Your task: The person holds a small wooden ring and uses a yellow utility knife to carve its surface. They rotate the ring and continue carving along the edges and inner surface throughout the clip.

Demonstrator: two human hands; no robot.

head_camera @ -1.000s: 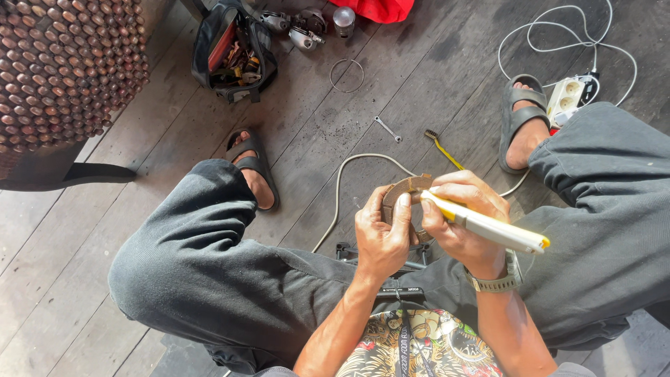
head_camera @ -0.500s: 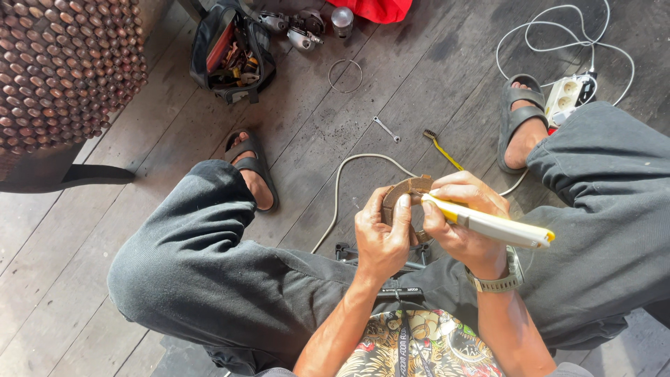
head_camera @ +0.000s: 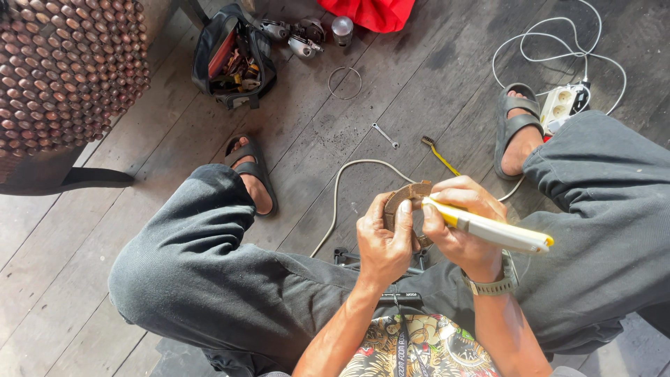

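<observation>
Dark, worn wooden plank floor (head_camera: pixel 419 70)

1. The left hand (head_camera: pixel 382 241) grips a curved brown metal part (head_camera: pixel 405 199), its thumb laid against the part's inner curve.
2. The right hand (head_camera: pixel 457 227) holds a yellow and white pen-shaped tool (head_camera: pixel 488 230), whose tip meets the part at the part's 3 o'clock side.
3. On the dark wooden plank floor (head_camera: pixel 391 84), a small silver spanner (head_camera: pixel 385 135) lies at 12 o'clock from the hands, with a thin wire ring (head_camera: pixel 345 82) beyond it.
4. An open black tool bag (head_camera: pixel 234 59) sits at 10 o'clock, and a white power strip (head_camera: pixel 564 105) at 2 o'clock.
</observation>
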